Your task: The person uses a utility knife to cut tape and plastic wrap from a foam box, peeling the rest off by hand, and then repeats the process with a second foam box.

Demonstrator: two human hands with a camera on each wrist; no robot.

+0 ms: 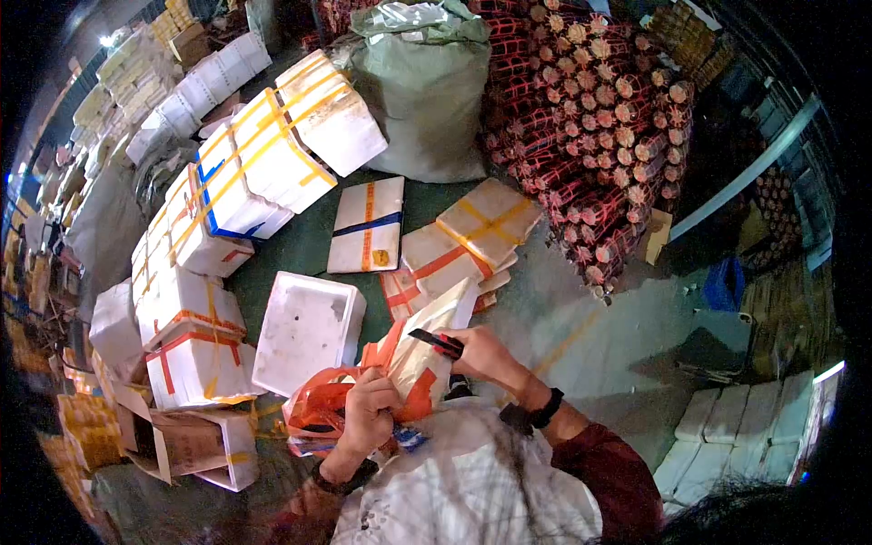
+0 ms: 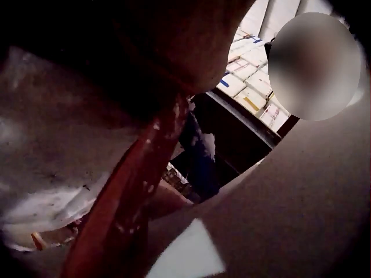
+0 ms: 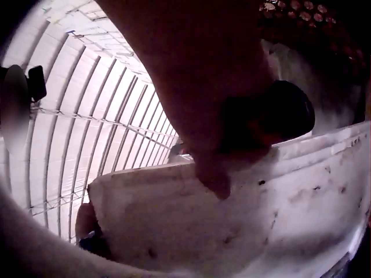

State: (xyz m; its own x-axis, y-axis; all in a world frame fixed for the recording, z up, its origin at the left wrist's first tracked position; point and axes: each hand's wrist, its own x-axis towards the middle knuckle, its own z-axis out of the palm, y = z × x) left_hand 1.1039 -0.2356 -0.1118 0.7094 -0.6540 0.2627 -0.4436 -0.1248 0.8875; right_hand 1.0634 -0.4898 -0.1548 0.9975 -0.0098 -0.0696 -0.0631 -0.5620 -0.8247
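Note:
In the head view my left hand point(image 1: 369, 413) grips a strip of orange-red tape point(image 1: 418, 398) beside a tilted white foam lid point(image 1: 438, 318). That tape runs along the lid, and its red side hangs below the hand in the left wrist view point(image 2: 130, 197). My right hand point(image 1: 490, 356) holds a black-and-red box cutter point(image 1: 436, 342) over the lid's face. The lid point(image 3: 191, 214) shows stained and upright in the right wrist view, with the right thumb at its top edge. Crumpled orange plastic point(image 1: 313, 404) bunches left of my left hand.
A white foam box point(image 1: 307, 331) stands just ahead to the left, beside a row of taped foam boxes point(image 1: 263, 154). Flat taped lids point(image 1: 366, 222) lie on the floor ahead. Behind them are a full green sack point(image 1: 422, 100) and a pile of red-netted bundles point(image 1: 590, 118).

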